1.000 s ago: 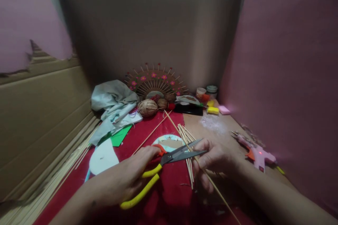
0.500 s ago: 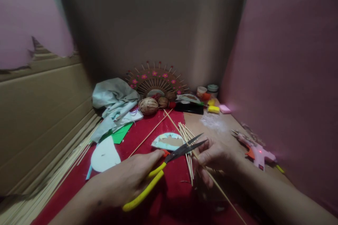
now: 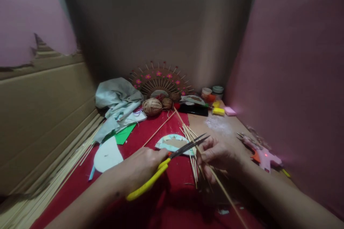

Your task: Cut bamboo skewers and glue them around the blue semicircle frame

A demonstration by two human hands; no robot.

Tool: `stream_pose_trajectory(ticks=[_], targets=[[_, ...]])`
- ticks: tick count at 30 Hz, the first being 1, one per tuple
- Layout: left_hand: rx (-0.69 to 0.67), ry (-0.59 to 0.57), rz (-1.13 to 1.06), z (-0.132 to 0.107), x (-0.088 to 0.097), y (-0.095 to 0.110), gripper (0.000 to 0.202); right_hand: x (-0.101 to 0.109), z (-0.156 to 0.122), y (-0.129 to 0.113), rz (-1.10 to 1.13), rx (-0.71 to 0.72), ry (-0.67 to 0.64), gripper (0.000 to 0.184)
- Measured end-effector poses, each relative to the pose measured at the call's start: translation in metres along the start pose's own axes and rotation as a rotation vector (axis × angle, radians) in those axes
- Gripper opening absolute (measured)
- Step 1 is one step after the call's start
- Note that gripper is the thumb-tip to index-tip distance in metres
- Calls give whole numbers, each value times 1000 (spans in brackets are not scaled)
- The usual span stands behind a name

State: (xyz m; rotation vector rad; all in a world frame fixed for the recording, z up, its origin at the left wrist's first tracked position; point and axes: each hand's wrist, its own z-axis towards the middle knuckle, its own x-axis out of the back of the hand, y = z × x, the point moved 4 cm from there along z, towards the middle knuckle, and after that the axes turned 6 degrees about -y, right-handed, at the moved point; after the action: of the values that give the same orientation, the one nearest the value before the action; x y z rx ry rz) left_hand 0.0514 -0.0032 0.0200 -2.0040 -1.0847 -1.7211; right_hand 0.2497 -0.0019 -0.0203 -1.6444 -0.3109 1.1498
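My left hand (image 3: 146,166) is closed round the yellow handles of a pair of scissors (image 3: 185,148). Their dark blades point right and lie across a thin wooden stick (image 3: 224,190), which my right hand (image 3: 215,154) pinches between thumb and fingers. The stick runs from the far middle of the red cloth down toward the lower right. A bundle of pale sticks (image 3: 193,168) lies under the blades. Just beyond sits a half-round piece (image 3: 172,142) with a pale patterned rim and a brown centre. Another single stick (image 3: 160,128) lies slantwise farther back.
A pink glue gun (image 3: 266,155) with a lit red light lies at the right. Behind are twine balls (image 3: 152,106), a flowered fan (image 3: 159,74) and crumpled grey cloth (image 3: 118,93). Long strips (image 3: 61,182) line the left edge, near a white cutout (image 3: 107,155). Walls close both sides.
The scissor blades have drawn closer together on the stick, and the handles have come nearer each other. The stick's far end has shifted slightly right.
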Motion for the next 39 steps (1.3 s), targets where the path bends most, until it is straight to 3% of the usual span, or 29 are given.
stream_pose_trajectory(ticks=[5,9,13,19,24,28,33,39], targets=[[-108,50,-59,11,7,-7,20,8,-2,-15,-112,-32,103,23],[-160,129,-87,17,19,-19,10,25,-4,-33,-265,29,425,31],[-177,153,-146,22,23,-28,6,35,1,-49,-382,46,624,18],[-192,131,-172,24,11,-31,5,47,32,-65,-650,-63,787,15],[-103,116,-143,19,6,-40,4,60,49,-65,-774,-100,869,22],[-47,112,-130,18,6,-41,5,43,41,-64,-782,-19,847,22],[46,107,-94,16,9,-34,6,-11,30,-55,-649,33,604,20],[50,142,-74,12,8,-23,14,-41,26,-57,-884,227,785,16]])
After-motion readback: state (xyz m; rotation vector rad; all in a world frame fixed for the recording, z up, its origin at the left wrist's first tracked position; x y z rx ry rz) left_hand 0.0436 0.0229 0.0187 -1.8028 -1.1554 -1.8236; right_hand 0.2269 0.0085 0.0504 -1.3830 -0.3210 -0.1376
